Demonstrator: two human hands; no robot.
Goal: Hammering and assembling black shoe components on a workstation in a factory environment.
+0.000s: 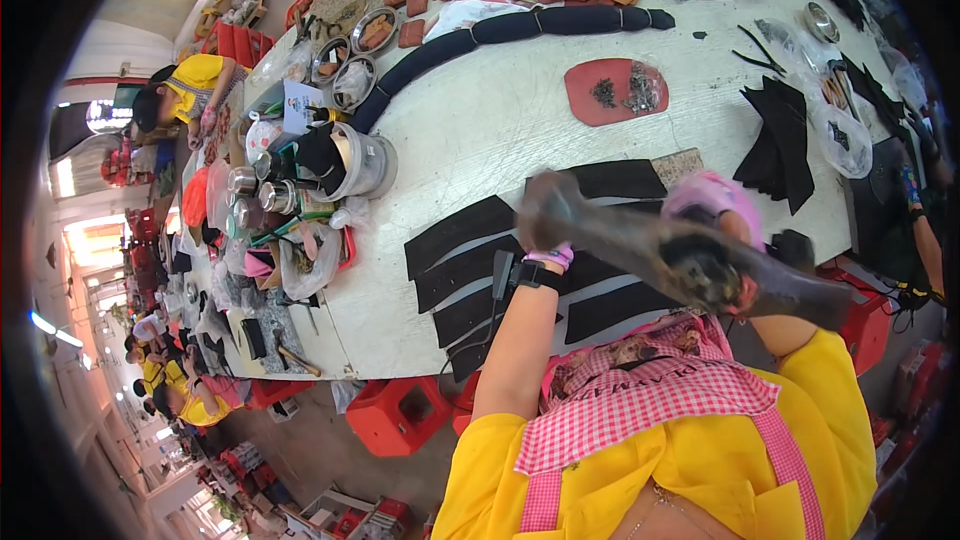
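A long, dark brown, hard-looking piece (635, 240) with a knobbed left end and a hollow near its right stretches over the table before me, blurred by motion. My right hand (737, 227), in a pink-purple glove, is closed around it near that hollow, with fingertips showing below. At its left end is my left hand (555, 256); a purple cuff shows there, but the piece or blur hides the fingers. Beneath lie several black curved strips (465, 230) in rows, partly covered by the piece and my arms.
A red mat (590, 95) with small metal bits lies beyond the strips. A long dark padded roll (500, 30) curves across the far side. At left stand a bucket (372, 165) and metal cups; at right, stacked black pieces (780, 140) and pliers (760, 50). Red stools (395, 415) border the table.
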